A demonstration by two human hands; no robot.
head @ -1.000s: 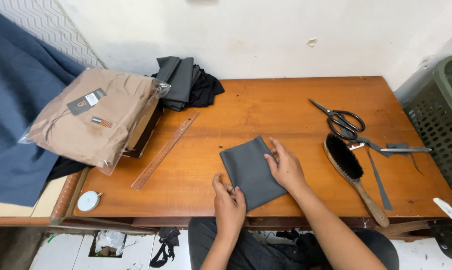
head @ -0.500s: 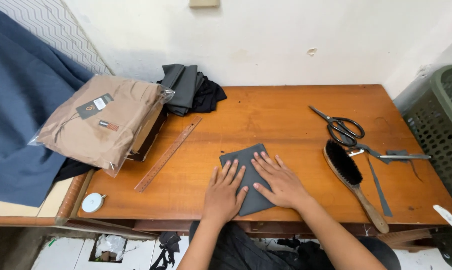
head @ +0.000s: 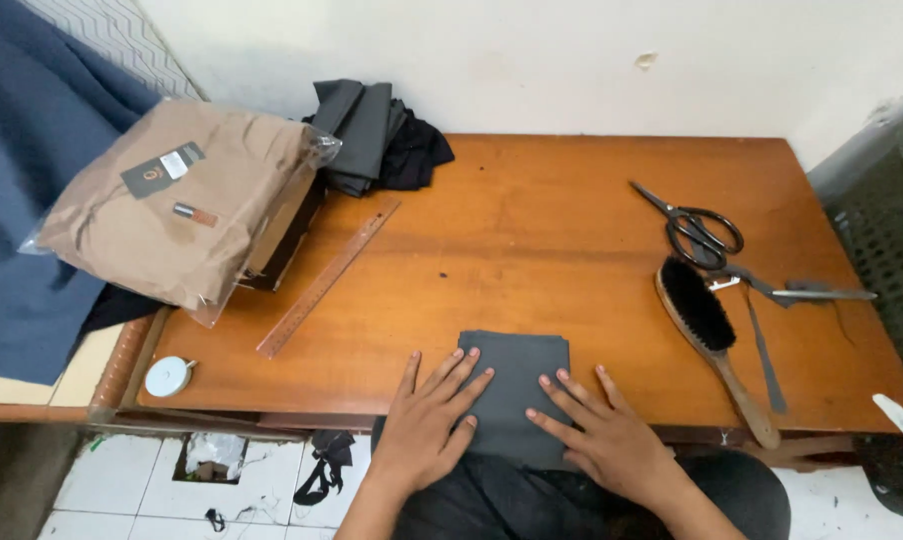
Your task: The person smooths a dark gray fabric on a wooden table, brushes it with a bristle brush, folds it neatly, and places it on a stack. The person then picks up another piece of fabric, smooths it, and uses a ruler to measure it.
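Pressing grey cloth [head: 517, 385], table edge [head: 272, 412]

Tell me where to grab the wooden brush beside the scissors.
Take the brush by its bare wooden handle, the slim end toward the table's near edge. Come from above on the right: the bristle head lies farther back, close to the scissors.

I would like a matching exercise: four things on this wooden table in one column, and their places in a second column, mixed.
1. dark grey folded cloth
2. long wooden ruler
3. black-handled scissors
4. tan fabric in clear plastic bag

a. far left, overhanging the table
b. right side, behind the brush
c. under both hands
d. diagonal, left of centre

Pairs: 1-c, 2-d, 3-b, 4-a
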